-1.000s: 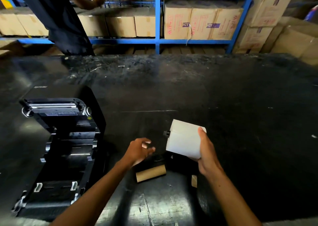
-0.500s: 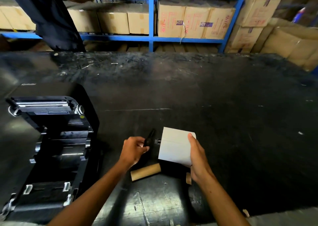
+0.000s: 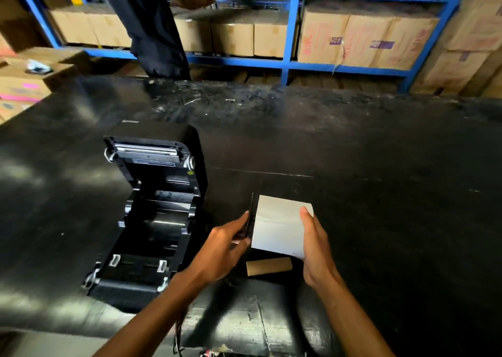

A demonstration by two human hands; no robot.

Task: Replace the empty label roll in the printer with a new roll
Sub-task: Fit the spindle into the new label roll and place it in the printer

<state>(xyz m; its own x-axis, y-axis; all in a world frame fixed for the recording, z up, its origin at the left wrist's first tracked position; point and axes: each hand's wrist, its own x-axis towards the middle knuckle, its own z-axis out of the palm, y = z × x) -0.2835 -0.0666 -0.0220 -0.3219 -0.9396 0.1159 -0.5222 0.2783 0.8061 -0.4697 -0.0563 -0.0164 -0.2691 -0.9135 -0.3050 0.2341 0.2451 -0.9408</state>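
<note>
Label roll (image 3: 279, 226) between both hands.

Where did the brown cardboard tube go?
The cardboard tube lies on the black table near its front edge, just below the white label roll, between both hands and right of the open printer.

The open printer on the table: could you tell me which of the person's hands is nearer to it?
Left. The left hand is just right of the printer, pinching a black flange; the right hand is farther right, holding the white roll.
</note>
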